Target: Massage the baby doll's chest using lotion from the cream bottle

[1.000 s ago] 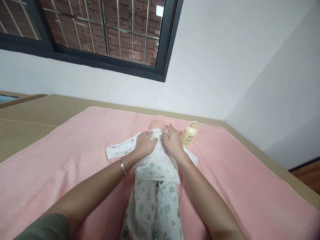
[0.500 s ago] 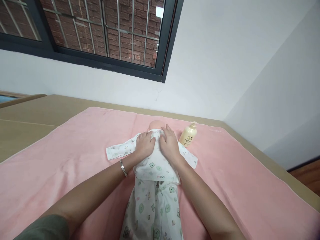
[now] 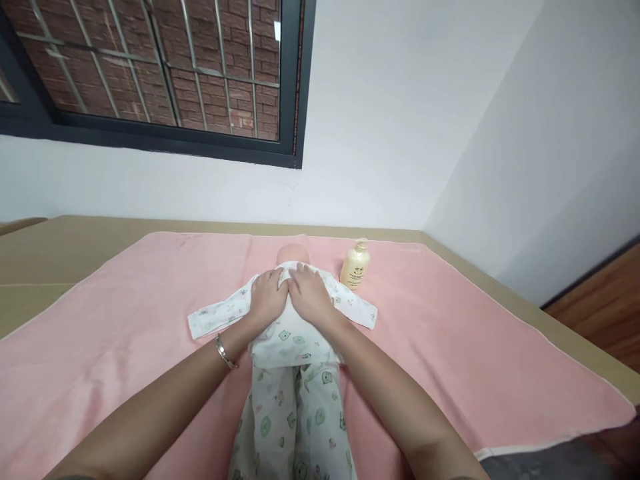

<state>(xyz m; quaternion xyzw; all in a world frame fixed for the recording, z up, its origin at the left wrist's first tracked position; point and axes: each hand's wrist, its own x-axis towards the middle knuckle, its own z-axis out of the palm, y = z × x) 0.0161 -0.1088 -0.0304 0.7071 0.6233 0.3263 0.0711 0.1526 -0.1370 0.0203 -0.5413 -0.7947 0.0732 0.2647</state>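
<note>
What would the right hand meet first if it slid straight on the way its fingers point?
The right hand lies flat on the doll's printed top, fingers aimed at the collar. Straight on, it would probably meet the doll's head first; the cream bottle stands off to the right.

My left hand [image 3: 269, 297] and right hand [image 3: 309, 293] lie flat, side by side, on the chest of a doll [image 3: 293, 253] dressed in a white printed shirt [image 3: 290, 333] and matching trousers [image 3: 295, 420]. The doll lies on its back on a pink towel [image 3: 125, 320], head toward the far edge. A cream bottle [image 3: 355, 265] stands just beside its shoulder, near that far edge. A bracelet [image 3: 224, 351] circles my left wrist.
</note>
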